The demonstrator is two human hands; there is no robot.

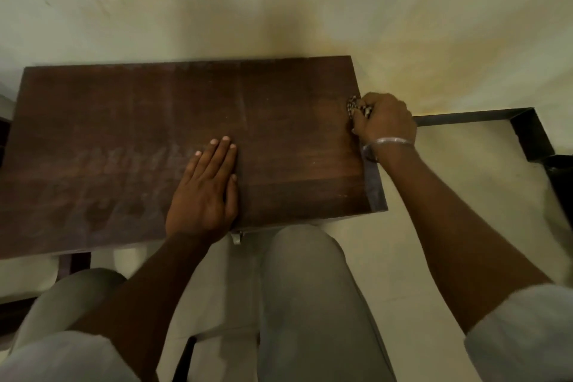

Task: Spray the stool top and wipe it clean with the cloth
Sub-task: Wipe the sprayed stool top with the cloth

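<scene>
Wiping stage: right hand is gripping a bunched checked cloth at the right edge of the dark brown wooden stool top, its length running leftward; left hand is lying flat, mid-front.

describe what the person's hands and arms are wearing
Both hands are bare, no gloves. The left hand shows no rings or watch. The right hand has a thin silver bangle at the wrist. The left sleeve and right sleeve are pale grey and end near the elbows, leaving the forearms uncovered.
</scene>
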